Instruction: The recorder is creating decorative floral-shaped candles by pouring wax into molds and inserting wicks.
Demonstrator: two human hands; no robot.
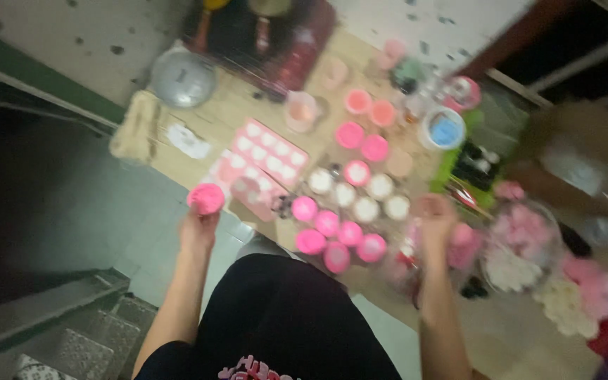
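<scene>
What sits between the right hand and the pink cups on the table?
Nothing visible. The right hand hovers just right of the pink cups, with only bare table between them. The left hand holds another pink cup off to the left. The picture is blurred.

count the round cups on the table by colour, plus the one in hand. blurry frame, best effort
Bright pink cups on the table: about 9
White-filled cups: about 5
Orange-pink cups: 2
Pink cup in left hand: 1
Total: about 17; blur makes the count approximate.
</scene>
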